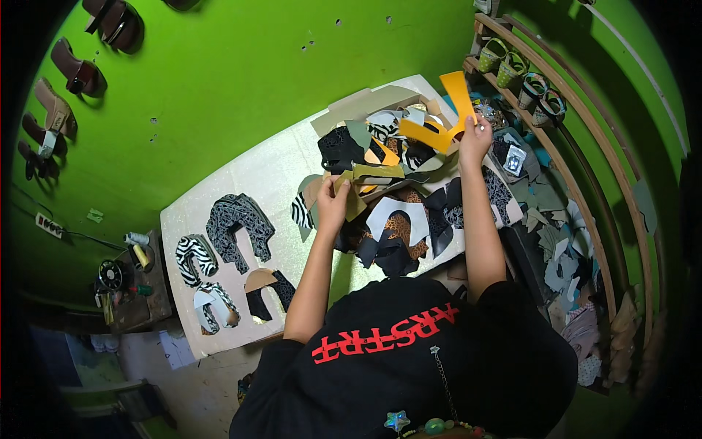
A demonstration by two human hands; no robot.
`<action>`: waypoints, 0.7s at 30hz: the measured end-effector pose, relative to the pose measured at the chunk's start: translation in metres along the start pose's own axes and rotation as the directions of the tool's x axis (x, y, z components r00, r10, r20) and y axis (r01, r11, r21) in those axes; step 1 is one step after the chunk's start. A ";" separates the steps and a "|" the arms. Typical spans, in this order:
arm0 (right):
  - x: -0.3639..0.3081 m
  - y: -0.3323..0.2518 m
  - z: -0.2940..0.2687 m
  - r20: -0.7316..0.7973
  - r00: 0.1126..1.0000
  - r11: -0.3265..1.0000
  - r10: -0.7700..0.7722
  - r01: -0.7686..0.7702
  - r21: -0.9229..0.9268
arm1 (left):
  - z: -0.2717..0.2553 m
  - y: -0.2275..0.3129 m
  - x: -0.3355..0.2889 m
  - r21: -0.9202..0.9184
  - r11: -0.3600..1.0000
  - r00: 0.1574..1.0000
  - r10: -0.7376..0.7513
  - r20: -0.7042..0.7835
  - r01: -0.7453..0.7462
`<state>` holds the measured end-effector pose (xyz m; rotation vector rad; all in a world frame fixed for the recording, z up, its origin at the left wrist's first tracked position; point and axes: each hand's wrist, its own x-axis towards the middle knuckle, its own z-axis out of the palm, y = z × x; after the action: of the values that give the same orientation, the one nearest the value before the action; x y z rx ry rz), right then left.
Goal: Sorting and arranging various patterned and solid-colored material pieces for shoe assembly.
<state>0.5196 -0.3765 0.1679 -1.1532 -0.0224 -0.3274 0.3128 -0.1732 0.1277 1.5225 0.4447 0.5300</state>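
My right hand [475, 139] is closed on a yellow-orange cut-out piece [459, 94], a bent strip with splayed arms, raised over the far right of the table. Lower and to the left, my left hand [333, 196] pinches an olive-tan flat piece [356, 206]. Between and beyond the hands, an open cardboard box [345, 110] holds a jumble of zebra, black, white and orange scraps. Closer to me lie a white curved piece [382, 216], leopard-print pieces [398, 233] and black pieces [391, 256], some overlapping.
At the white table's [197, 192] left stand sorted piles: grey-black patterned arches [232, 219], zebra-print arches [191, 257] and mixed ones [259, 293]. A wooden rack [556, 124] with small shoes runs along the right, above heaped scraps [559, 256]. Sandals [77, 69] hang on the green wall.
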 end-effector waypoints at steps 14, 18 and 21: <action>-0.001 -0.001 -0.004 0.042 0.992 0.978 -0.116 0.122 -0.170 | 0.013 0.025 0.014 -0.367 0.922 0.990 -0.090 0.113 0.126; -0.005 -0.005 0.008 0.095 0.988 0.975 -0.120 0.135 -0.177 | 0.016 0.022 0.025 -0.411 0.907 0.986 -0.022 0.164 0.089; 0.002 0.005 0.018 0.170 0.973 0.981 -0.158 0.174 -0.085 | 0.021 0.027 0.034 -0.475 0.875 0.985 -0.013 0.171 0.094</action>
<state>0.5252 -0.3596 0.1714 -1.2780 -0.2493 -0.3856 0.3511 -0.1711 0.1570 1.0559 0.2039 0.4283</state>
